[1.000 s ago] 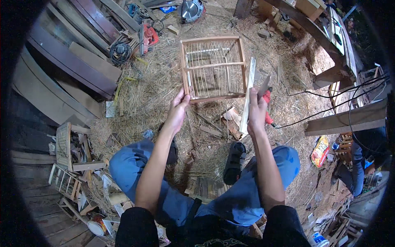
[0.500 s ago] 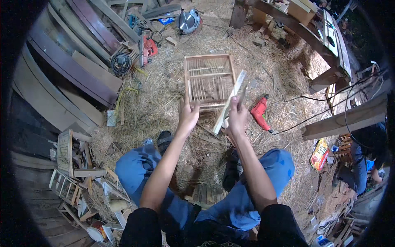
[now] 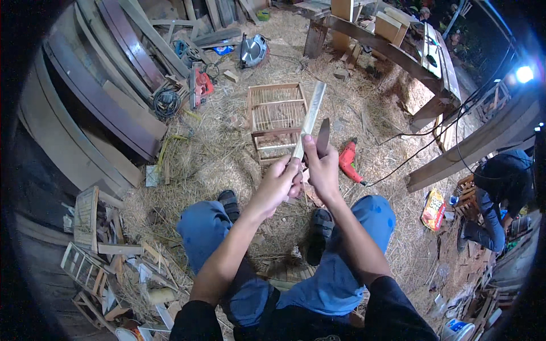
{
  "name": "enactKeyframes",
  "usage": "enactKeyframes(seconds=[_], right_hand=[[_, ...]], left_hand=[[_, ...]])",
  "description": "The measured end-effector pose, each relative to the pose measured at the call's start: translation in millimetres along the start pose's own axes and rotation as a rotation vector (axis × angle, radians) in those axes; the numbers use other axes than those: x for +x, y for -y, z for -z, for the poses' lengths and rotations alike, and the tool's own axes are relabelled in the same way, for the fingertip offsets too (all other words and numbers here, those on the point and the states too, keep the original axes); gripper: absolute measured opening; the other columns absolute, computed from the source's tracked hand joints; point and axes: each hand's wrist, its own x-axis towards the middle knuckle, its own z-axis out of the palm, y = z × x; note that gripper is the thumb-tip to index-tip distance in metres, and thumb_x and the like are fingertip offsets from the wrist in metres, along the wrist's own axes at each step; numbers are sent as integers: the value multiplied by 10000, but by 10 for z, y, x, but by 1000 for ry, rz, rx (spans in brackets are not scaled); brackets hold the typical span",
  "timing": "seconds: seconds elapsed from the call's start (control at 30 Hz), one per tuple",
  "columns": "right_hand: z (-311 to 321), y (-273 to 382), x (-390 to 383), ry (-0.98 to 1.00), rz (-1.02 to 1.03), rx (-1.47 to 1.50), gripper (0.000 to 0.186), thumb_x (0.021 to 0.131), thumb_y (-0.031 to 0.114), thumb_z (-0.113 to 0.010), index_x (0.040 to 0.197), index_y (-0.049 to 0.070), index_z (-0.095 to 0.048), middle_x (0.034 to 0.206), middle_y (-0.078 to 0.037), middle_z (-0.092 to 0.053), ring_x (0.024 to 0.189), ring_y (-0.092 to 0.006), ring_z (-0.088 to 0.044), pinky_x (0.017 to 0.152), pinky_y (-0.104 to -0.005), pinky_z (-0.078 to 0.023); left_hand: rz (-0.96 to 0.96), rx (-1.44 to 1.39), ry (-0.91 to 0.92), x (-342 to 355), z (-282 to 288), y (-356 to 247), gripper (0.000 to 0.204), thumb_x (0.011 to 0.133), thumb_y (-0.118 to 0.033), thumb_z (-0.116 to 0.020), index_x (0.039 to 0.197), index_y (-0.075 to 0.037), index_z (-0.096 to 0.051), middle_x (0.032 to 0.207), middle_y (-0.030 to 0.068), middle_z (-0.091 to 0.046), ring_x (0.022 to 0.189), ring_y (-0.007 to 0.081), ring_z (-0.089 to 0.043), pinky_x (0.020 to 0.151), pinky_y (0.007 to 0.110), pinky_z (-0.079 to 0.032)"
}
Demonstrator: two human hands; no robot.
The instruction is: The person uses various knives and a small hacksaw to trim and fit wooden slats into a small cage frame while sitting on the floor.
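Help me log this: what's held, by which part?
Left grip: pale strip, near its lower end. Right grip: blade, by its hidden lower part, also touching the strip.

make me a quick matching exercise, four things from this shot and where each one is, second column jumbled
Things:
1. wood strip
2. knife
3. drill
4. circular saw

Places:
A. on the ground beyond the barred wooden frame
B. in left hand and right hand together
C. on the ground, right of both hands
D. in the right hand alone

Pairs: 1-B, 2-D, 3-C, 4-A
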Motion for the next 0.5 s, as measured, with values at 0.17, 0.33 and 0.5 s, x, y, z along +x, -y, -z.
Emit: enactKeyframes(seconds=[0.17,0.33,0.5], right_hand=[[122,306,17,171,152,-429,429,1012,419,-555,949,5,-650,694,-53,-598,652,-112,-528,610,-304,-441],[178,385,61,236,385,-745,409,962,456,-574,917,60,-667,753,-187,-655,705,-368,-660,638,-445,-486],[281,225,119,226,470,-649,416,874,462,-697,818,51,-678,684,-143,-632,613,-305,-635,587,-399,-474]], left_hand=[[20,58,-120,-214,-9,-212,309,1073,-356,-442,979,-76,-532,667,-83,-369,496,18,-302,443,198,-254],[-86,66,-131,-139,56,-208,291,1076,-333,-435,962,-78,-516,661,-81,-377,488,17,-307,424,206,-251],[-440,619,-328,-111,-27,-144,206,1039,-179,-491,958,-10,-577,654,-23,-510,526,56,-450,471,266,-349]])
